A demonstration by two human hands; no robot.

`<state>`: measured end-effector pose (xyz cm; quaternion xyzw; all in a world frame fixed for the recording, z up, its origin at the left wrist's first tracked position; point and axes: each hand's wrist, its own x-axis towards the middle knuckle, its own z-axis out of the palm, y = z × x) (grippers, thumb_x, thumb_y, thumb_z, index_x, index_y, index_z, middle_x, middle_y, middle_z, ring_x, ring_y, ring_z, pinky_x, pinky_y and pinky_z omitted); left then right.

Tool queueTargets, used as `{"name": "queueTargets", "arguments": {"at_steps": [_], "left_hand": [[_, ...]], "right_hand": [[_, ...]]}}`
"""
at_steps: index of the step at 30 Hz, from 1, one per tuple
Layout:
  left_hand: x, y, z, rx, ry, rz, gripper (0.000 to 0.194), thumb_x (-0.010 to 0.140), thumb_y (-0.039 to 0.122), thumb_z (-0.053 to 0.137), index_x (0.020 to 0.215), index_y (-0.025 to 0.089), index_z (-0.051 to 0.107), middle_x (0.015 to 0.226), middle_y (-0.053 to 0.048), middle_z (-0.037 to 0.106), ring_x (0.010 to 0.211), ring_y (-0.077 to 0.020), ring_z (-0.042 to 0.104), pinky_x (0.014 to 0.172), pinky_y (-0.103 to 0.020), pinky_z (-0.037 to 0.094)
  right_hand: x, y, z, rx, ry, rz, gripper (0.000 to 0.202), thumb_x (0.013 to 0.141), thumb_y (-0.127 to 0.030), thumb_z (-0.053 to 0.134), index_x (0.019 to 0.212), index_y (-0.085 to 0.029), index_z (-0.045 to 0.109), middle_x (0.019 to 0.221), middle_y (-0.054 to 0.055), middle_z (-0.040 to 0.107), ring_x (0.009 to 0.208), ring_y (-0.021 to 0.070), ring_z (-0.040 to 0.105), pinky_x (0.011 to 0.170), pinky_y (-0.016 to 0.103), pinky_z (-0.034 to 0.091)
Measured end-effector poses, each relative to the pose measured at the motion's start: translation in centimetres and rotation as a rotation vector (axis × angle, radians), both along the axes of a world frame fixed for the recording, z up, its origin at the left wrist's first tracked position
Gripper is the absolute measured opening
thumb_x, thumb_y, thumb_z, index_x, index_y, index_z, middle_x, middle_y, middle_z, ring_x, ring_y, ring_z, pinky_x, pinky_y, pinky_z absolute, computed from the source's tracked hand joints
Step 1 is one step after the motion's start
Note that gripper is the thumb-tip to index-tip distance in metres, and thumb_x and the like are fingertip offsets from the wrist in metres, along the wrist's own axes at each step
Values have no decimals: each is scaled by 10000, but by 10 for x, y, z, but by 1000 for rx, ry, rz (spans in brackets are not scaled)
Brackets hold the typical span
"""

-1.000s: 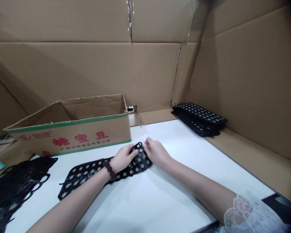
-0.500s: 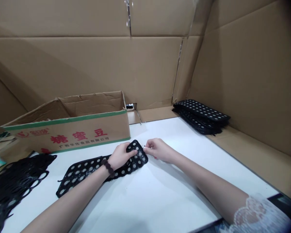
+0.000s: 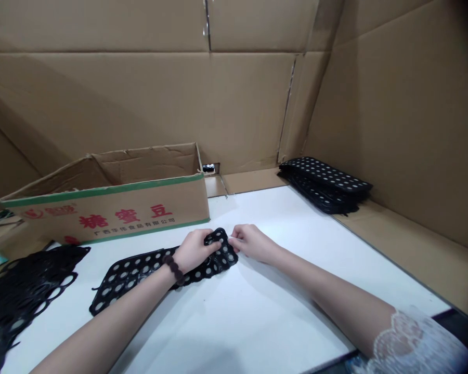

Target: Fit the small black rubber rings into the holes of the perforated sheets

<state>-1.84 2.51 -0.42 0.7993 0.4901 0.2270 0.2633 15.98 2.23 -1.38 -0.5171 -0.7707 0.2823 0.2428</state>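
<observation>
A flat black piece with rows of round holes (image 3: pixel 119 277) lies at a slant on the white table, its right end near the middle of the view. My left hand (image 3: pixel 197 250) grips it near that end, thumb on top, a dark beaded band at the wrist. At the right edge of the piece is my right hand (image 3: pixel 250 243), with thumb and fingertips pinched together. Whatever is between those fingertips is too small to make out. My left forearm hides part of the piece's lower edge.
An open cardboard box (image 3: pixel 132 206) with green edges stands at the back left. Black ring-shaped scraps (image 3: pixel 27 291) are heaped at the left. Stacked black perforated pieces (image 3: pixel 325 182) lie back right, beside the cardboard wall (image 3: pixel 405 135).
My right hand has shifted very slightly left and closer to the piece's edge. The piece's right end has dipped a little, and my left hand keeps its grip. The camera view has shifted slightly.
</observation>
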Motion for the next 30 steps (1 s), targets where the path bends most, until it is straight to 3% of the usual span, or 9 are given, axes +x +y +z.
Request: {"name": "queueTargets", "arguments": {"at_steps": [13, 18, 24, 30], "left_hand": [[2, -3, -3, 47, 27, -48, 177, 768, 313, 420, 726, 163, 504, 740, -16, 597, 672, -166, 522, 617, -254, 366], [2, -2, -4, 70, 27, -63, 164, 772, 295, 420, 738, 161, 508, 733, -23, 590, 668, -166, 516, 614, -257, 364], [4, -4, -5, 141, 110, -82, 136, 783, 279, 404, 722, 175, 468, 727, -26, 579, 676, -173, 517, 602, -253, 350], [4, -3, 0, 116, 155, -31, 210, 759, 369, 435, 711, 172, 488, 717, -30, 597, 671, -186, 538, 580, -249, 348]], "right_hand": [[0, -2, 2, 192, -213, 20, 155, 791, -288, 449, 747, -167, 535, 710, 43, 587, 662, 138, 518, 576, 215, 325], [1, -1, 5, 153, -123, 97, 286, 800, -224, 433, 1076, -151, 432, 769, 47, 588, 713, 140, 531, 606, 213, 344], [1, 2, 9, 140, -213, 144, 97, 785, -211, 443, 830, -158, 511, 772, 53, 582, 702, 138, 530, 584, 201, 331], [-1, -1, 5, 206, -324, 77, 108, 815, -247, 407, 841, -156, 459, 740, 65, 584, 686, 155, 541, 545, 204, 311]]}}
